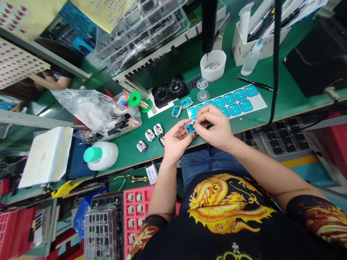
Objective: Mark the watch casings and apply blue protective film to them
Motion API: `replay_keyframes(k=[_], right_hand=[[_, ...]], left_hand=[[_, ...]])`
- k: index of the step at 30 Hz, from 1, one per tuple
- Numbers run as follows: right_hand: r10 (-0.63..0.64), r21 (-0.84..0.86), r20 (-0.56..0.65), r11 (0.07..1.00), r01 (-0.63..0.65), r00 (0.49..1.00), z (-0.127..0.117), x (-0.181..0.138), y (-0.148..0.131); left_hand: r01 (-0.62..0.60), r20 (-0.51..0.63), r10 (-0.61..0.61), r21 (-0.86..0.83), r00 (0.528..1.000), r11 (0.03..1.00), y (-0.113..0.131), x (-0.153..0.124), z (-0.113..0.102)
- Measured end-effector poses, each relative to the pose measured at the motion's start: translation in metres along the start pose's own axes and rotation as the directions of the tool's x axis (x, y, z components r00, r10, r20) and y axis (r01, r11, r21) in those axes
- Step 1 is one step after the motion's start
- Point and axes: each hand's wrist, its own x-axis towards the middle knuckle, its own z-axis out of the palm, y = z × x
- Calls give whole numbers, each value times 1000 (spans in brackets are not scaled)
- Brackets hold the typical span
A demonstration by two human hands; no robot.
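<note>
My left hand (pixel 175 140) grips a small silver part with a blue film (pixel 190 128) at the front edge of the green bench. My right hand (pixel 214 126) is curled over it, fingertips pinched at the film. Just beyond lies a white sheet of blue stickers (pixel 235 101). Two parts with blue film (pixel 181 107) rest on the bench near the sheet. Three bare silver parts (pixel 150 135) lie left of my left hand, and another peeks out by my wrist.
A white bottle with a green cap (pixel 101 155) lies at the left. A clear bag (pixel 86 106), a white cup (pixel 213 65), a black fixture (pixel 169 90) and a hanging screwdriver (pixel 209 25) stand behind. Red trays (pixel 135 216) sit below the bench. Another person's arm (pixel 50 81) shows far left.
</note>
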Motion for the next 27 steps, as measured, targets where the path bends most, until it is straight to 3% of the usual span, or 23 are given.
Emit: replay_keyframes(k=[27], right_hand=[[-168,-39,36,985,169,985,-2,-6,0]], left_hand=[[-15,-18,16,85,1000,996,1,2,-2]])
